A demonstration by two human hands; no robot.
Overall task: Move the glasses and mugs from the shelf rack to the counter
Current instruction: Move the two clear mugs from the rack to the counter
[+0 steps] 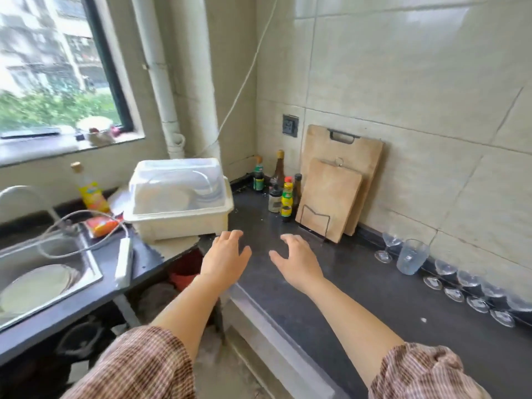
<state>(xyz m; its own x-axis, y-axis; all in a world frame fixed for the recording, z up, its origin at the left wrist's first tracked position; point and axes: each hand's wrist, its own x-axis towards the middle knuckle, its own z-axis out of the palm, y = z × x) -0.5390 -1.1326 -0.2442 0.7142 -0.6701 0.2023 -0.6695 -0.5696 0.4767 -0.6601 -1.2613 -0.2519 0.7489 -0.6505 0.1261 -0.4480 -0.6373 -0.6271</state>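
Over the dark worktop (359, 298) we hold both hands out, palms down. Our left hand (226, 259) hovers above the near edge and our right hand (296, 262) just beside it, and the fingers of both are spread and loosely curled, gripping nothing.

At the left corner, a cream plastic dish box (178, 220) sits under a cloudy clear lid, and pale round plates or bowls show through it. Farther left, the steel sink (86, 254) holds one pale round dish.

Along the tiled wall at the right, well apart from our hands, a row of clear stemmed glasses (472, 286) stands at the back edge of the worktop. One ribbed clear tumbler (411, 260) stands between the first stemmed glass and the rest. We cannot tell whether any of them holds liquid.

Between our hands and the glasses the stone surface is smooth and slightly glossy, with open room toward the front edge, which drops to a pale metal-faced cabinet front.

Two wooden cutting boards (331, 197) lean on the wall in a thin wire stand. Small sauce bottles (285, 197) cluster just beside them, toward the corner.
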